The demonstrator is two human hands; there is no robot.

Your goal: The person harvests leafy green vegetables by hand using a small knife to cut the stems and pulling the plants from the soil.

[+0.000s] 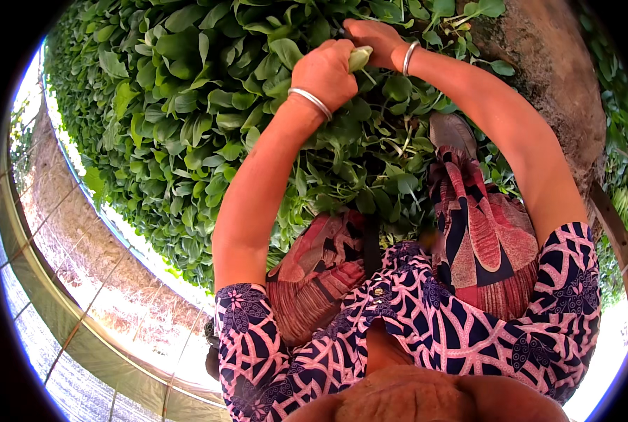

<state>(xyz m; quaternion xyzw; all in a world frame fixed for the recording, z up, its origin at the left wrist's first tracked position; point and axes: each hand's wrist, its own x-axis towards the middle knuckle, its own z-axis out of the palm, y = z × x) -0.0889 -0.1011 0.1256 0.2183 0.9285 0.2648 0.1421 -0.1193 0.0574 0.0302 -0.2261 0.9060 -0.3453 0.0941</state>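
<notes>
My left hand [325,73] is closed around a leafy green plant, and its pale cut-looking stem end [360,58] sticks out on the thumb side. Just beyond and to the right, my right hand [375,41] is curled low among the leaves. A small dark object [347,35] shows at its fingers, mostly hidden, so its kind is unclear. Both hands are close together over a dense bed of broad-leaved leafy greens [187,105]. Thinner, looser plants with bare pale stems [406,140] grow between my knees.
A bare soil path [548,68] runs along the right, with more greenery [622,174] past it. My shoe [452,134] stands among plants at the bed's edge. A curved frame with sheeting [76,316] borders the left. A brown bar [617,248] rises at right.
</notes>
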